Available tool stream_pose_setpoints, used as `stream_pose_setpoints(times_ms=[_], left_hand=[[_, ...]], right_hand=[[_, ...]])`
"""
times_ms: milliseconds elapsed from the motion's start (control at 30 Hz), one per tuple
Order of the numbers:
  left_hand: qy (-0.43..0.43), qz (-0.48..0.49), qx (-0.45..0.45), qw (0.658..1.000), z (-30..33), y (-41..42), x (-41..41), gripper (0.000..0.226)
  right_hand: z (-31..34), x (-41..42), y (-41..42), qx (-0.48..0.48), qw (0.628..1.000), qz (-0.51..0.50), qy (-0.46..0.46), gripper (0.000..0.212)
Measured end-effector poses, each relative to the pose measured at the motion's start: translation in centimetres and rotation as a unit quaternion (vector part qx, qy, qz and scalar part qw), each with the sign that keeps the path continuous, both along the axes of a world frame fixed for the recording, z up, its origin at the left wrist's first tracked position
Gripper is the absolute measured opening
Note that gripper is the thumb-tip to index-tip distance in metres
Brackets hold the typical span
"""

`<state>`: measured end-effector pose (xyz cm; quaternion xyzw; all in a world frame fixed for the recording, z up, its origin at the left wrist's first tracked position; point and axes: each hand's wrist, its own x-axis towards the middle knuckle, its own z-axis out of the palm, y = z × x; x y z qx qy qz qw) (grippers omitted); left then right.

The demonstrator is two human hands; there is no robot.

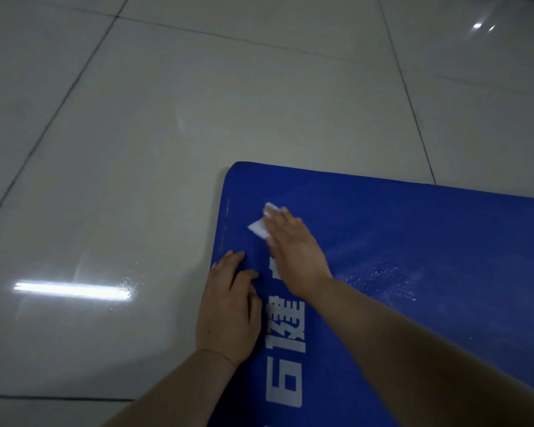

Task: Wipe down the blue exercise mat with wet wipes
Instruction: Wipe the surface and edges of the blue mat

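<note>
Two bare hands work at the near corner of a blue exercise mat that lies flat on the floor. The mat has a smooth, slightly glossy skin, a rounded corner at the upper left, and a stitched seam running just inside its left edge. Large white printed characters run along the mat's length near that edge. A patch of fine droplets glistens on the surface to the right of the arms.

The right hand lies palm down with fingers extended, pressing a white wet wipe flat against the mat near the corner; the folded wipe shows beyond the fingertips as a small angular shape. The right forearm crosses the mat diagonally from the lower right and hides part of the printed characters.

The left hand rests on the mat's left edge, fingers laid loosely over the seam and side, holding nothing; whether it bears down on the mat cannot be told.

The floor is pale, glossy ceramic tile with thin dark grout lines, and it mirrors a long strip light at the left and small lights at the upper right. Open tile stretches to the left of the mat and beyond its far edge. The mat runs out of view at the right and at the bottom.
</note>
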<state>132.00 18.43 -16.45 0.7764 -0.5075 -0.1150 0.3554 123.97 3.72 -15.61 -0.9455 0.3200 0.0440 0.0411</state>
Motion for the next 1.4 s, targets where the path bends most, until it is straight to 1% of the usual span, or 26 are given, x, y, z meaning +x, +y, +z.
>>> stream_pose_setpoints(times_ms=[100, 133, 200, 233, 300, 467, 567, 600, 667, 700, 767, 800, 833, 867, 933, 967, 1000, 1033, 1100, 1133, 1167, 1233, 1267, 1333, 1400], left_hand=[[-0.001, -0.002, 0.007, 1.0, 0.2, -0.1, 0.1, 0.031], [-0.004, -0.001, 0.008, 1.0, 0.2, -0.1, 0.1, 0.026], [-0.007, 0.001, 0.013, 1.0, 0.2, 0.0, 0.0, 0.014], [-0.005, -0.001, 0.018, 1.0, 0.3, 0.0, 0.0, 0.015], [-0.003, -0.004, 0.023, 1.0, 0.5, -0.2, 0.0, 0.018], [0.02, 0.004, 0.034, 0.999, 1.1, 0.8, -0.5, 0.025], [0.01, -0.01, 0.045, 0.999, 0.5, 3.0, -1.1, 0.033], [0.007, -0.015, 0.038, 0.999, 0.4, 3.3, -1.2, 0.033], [0.02, 0.0, 0.022, 1.0, 0.2, 3.5, -1.2, 0.03], [0.031, 0.009, 0.014, 0.999, 0.3, 3.4, -1.1, 0.028], [0.046, 0.018, -0.011, 0.999, 0.5, 3.2, -1.1, 0.02], [0.056, 0.018, -0.025, 0.998, 0.6, 3.2, -1.1, 0.017], [0.072, 0.022, -0.036, 0.997, 0.7, 3.2, -1.1, 0.02], [0.096, 0.026, -0.044, 0.994, 0.9, 3.2, -1.0, 0.025], [0.111, 0.032, -0.05, 0.992, 0.9, 3.1, -0.9, 0.027], [0.101, 0.031, -0.047, 0.993, 0.9, 3.1, -0.9, 0.025], [0.095, 0.028, -0.044, 0.994, 0.8, 3.1, -1.0, 0.025], [0.091, 0.028, -0.037, 0.995, 0.8, 3.2, -1.0, 0.024], [0.077, 0.032, -0.03, 0.996, 0.6, 3.4, -1.0, 0.015], [0.072, 0.032, -0.029, 0.996, 0.3, 3.4, -1.0, 0.008], [0.071, 0.032, -0.024, 0.997, 0.3, 3.5, -1.0, 0.014], [0.065, 0.024, -0.014, 0.998, 0.2, 3.4, -0.9, 0.024], [0.063, 0.022, -0.009, 0.998, 0.1, 3.4, -0.9, 0.024], [0.061, 0.022, -0.004, 0.998, 0.1, 3.4, -0.9, 0.024], [0.062, 0.023, 0.0, 0.998, 0.2, 3.4, -0.9, 0.023]], right_hand=[[0.1, -4.0, -0.6, 0.008, 0.991, -0.133, -0.032, 0.057], [0.4, -5.3, -0.9, 0.025, 0.98, -0.191, -0.057, 0.054], [0.8, -7.4, -1.2, 0.051, 0.946, -0.303, -0.106, 0.047], [0.9, -8.1, -1.2, 0.06, 0.93, -0.342, -0.123, 0.046], [0.8, -8.6, -1.3, 0.075, 0.917, -0.371, -0.123, 0.047], [0.6, -8.8, -1.5, 0.086, 0.921, -0.36, -0.12, 0.047], [0.6, -8.5, -1.3, 0.08, 0.918, -0.369, -0.123, 0.048], [0.6, -7.9, -1.0, 0.072, 0.919, -0.365, -0.129, 0.047], [0.7, -5.8, 0.4, 0.038, 0.943, -0.308, -0.119, 0.045], [0.7, -4.2, 1.5, 0.024, 0.961, -0.256, -0.1, 0.047], [0.7, -0.6, 3.4, 0.022, 0.992, -0.119, -0.045, 0.058], [0.5, 1.2, 4.1, 0.03, 0.998, -0.048, -0.028, 0.063], [0.6, 2.7, 4.6, 0.043, 0.999, 0.017, -0.017, 0.064], [0.8, 3.7, 4.8, 0.07, 0.996, 0.06, -0.019, 0.059], [1.3, 4.5, 4.4, 0.148, 0.983, 0.094, -0.047, 0.047], [1.5, 4.3, 4.2, 0.171, 0.978, 0.102, -0.057, 0.045], [1.7, 3.8, 4.1, 0.171, 0.977, 0.112, -0.056, 0.045], [1.6, 3.1, 4.0, 0.153, 0.98, 0.122, -0.044, 0.045], [1.4, 1.2, 3.8, 0.069, 0.989, 0.127, -0.007, 0.05], [1.2, 0.1, 3.6, 0.024, 0.994, 0.109, 0.005, 0.054], [1.0, -1.1, 3.2, -0.003, 0.998, 0.069, 0.0, 0.058], [0.9, -3.4, 2.0, 0.007, 0.997, -0.064, -0.046, 0.062], [1.0, -4.5, 1.3, 0.016, 0.988, -0.137, -0.072, 0.057], [1.2, -6.7, 0.2, 0.025, 0.955, -0.274, -0.108, 0.045], [1.3, -8.7, -0.3, 0.037, 0.918, -0.372, -0.135, 0.044]])
